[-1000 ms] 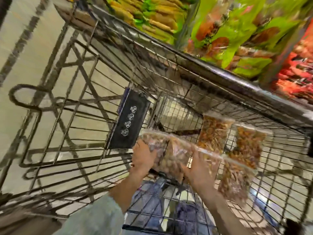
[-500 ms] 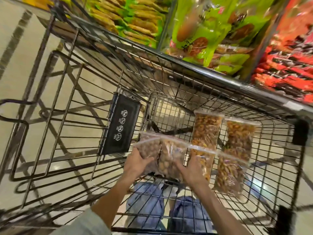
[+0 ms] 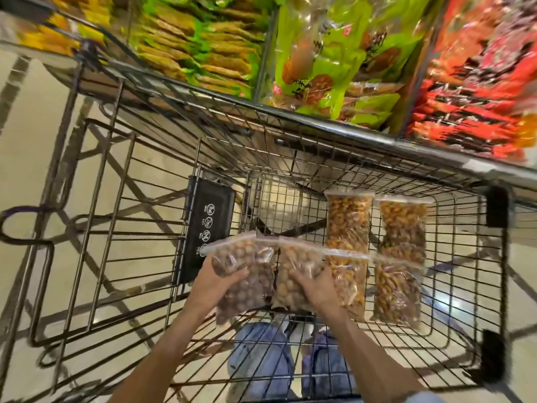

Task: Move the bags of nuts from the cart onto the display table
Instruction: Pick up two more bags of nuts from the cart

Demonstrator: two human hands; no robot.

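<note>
Both hands are down inside the cart [image 3: 334,135], each taking one clear bag of nuts off the wire floor. The left hand [image 3: 215,282] curls its fingers over the dark-nut bag [image 3: 247,274], which lies just beside the black plate [image 3: 207,228] on the cart's child-seat flap. The right hand [image 3: 316,286] closes its grip on the pale-nut bag [image 3: 293,274], touching the first bag on the side away from the plate. The fingers spread across the bulging middles, probably because loose nuts shift and a pinch at the thin zip edge would let the bags sag or slip.

Four more bags stay untouched farther from the plate: two orange-nut bags [image 3: 347,222] in one column and two mixed bags [image 3: 402,228] in the next, the near ones overlapping the far ones. They lie flat in rows, likely so they can be taken a pair at a time.

The tabletop for display is not clearly in view; beyond the cart's far rim stand shelves of green packets [image 3: 334,68] and red packets [image 3: 479,82]. The task looks barely started, with all six bags in the cart.
</note>
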